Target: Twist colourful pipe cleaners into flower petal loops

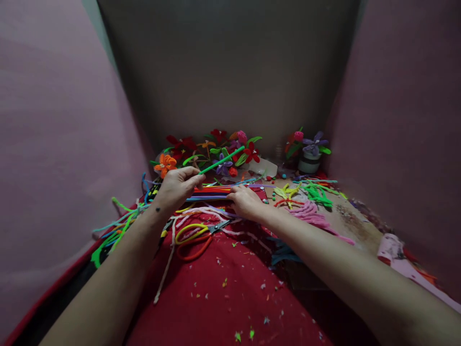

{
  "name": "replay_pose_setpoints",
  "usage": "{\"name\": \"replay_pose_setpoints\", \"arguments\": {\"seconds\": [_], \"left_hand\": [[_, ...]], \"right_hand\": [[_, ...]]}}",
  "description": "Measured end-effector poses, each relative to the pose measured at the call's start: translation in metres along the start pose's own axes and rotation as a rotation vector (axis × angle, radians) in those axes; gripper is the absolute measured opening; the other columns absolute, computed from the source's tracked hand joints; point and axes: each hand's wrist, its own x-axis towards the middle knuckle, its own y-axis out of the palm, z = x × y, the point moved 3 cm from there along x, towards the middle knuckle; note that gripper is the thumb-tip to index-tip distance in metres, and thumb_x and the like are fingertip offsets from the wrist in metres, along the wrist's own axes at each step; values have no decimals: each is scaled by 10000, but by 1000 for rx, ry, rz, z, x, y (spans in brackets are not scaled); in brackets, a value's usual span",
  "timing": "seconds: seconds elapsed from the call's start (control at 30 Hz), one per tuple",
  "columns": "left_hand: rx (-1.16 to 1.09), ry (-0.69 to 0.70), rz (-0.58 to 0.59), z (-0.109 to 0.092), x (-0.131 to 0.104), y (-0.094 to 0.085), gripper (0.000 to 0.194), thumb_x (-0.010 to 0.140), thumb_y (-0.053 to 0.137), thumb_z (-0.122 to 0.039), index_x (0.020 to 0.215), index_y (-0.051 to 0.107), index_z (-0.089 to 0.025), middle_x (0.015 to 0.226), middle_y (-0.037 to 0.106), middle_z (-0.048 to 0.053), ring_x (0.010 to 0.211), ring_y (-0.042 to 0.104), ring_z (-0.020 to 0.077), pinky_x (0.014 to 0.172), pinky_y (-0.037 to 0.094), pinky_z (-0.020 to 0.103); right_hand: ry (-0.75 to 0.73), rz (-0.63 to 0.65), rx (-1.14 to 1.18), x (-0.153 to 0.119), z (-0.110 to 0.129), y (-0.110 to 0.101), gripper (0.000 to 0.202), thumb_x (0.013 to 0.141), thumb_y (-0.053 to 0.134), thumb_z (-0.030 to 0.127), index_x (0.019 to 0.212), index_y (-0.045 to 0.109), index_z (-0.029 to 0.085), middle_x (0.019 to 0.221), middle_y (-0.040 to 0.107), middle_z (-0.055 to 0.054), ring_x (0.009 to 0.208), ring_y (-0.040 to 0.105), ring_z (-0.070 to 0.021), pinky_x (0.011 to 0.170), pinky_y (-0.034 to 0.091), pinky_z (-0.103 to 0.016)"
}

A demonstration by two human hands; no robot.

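Note:
My left hand [182, 185] is closed on the lower end of a bright green pipe cleaner [223, 161], which slants up to the right. To its right, my right hand [245, 199] has its fingers curled over a row of coloured pipe cleaners [212, 191], red, dark blue and lilac. What those fingertips grip is hidden from me. Just below the hands, scissors [201, 235] with one yellow and one red-orange handle loop lie on red cloth [219, 298], blades pointing right. Pale pink pipe cleaners [187, 218] curl around the scissors.
Pipe cleaner flowers [216, 149] stand along the back, with a small potted one [310, 161] at right. Green, yellow and pink pipe cleaners [309, 214] are heaped on a board at right. More strands [118, 230] lie left. Fuzzy scraps dot the cloth. Pink walls rise on both sides.

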Motion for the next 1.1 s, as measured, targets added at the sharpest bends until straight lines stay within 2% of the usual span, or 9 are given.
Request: {"name": "replay_pose_setpoints", "arguments": {"seconds": [0.17, 0.33, 0.47, 0.67, 0.83, 0.97, 1.0, 1.1], "left_hand": [[208, -60, -1, 34, 14, 3, 288, 655, 555, -366, 769, 665, -125, 564, 574, -25, 528, 474, 95, 502, 351, 194], [318, -128, 45, 74, 24, 13, 318, 662, 559, -368, 796, 698, -116, 583, 617, 0, 579, 534, 131, 554, 389, 215], [441, -154, 71, 87, 25, 23, 252, 706, 533, -270, 837, 704, -139, 708, 682, 50, 701, 593, 173, 640, 418, 238], [639, -82, 104, 79, 16, 42, 339, 762, 411, -125, 984, 660, -184, 1010, 653, 100, 959, 578, 209, 811, 412, 276], [737, -54, 114, 70, 7, 48, 347, 803, 361, -131, 1039, 609, -185, 1011, 624, 108, 958, 587, 218, 805, 432, 305], [762, -33, 69, 53, 1, 48, 353, 838, 307, -153, 1108, 532, -185, 1071, 586, 118, 951, 588, 228, 777, 440, 335], [756, -15, 79, 48, -2, 50, 343, 840, 308, -156, 1103, 525, -191, 1065, 592, 108, 951, 588, 223, 775, 439, 329], [723, 37, 137, 31, -11, 59, 287, 847, 321, -188, 1046, 528, -190, 1002, 623, 92, 914, 600, 217, 746, 442, 314]], "right_hand": [[18, -31, -22, -1, -4, 1, 330, 790, 432, 160, 1053, 628, 185, 1033, 572, -96, 955, 455, -213, 842, 344, -302], [42, -37, -53, 2, -10, 1, 312, 807, 422, 211, 1026, 643, 185, 1023, 567, -117, 930, 453, -237, 818, 344, -328], [56, -13, -77, 4, -8, 2, 329, 785, 453, 224, 1062, 630, 233, 1013, 559, -111, 934, 452, -249, 787, 345, -341], [75, -2, -80, 10, -8, 8, 394, 756, 481, 235, 1134, 590, 231, 1051, 547, -133, 978, 439, -286, 776, 334, -375], [82, -14, -51, 8, -8, 7, 402, 753, 500, 242, 1147, 581, 222, 1103, 557, -139, 1010, 433, -301, 817, 309, -417], [136, -106, 5, 3, 2, -3, 419, 778, 492, 248, 1188, 538, 175, 1163, 535, -152, 1073, 403, -310, 856, 293, -436], [156, -145, 112, 2, 5, -6, 400, 787, 490, 279, 1164, 550, 158, 1138, 552, -149, 1059, 422, -297, 854, 310, -421], [237, -235, 868, 0, 12, -8, 274, 754, 518, 333, 902, 642, 138, 876, 640, -88, 861, 539, -216, 765, 396, -338]]}}
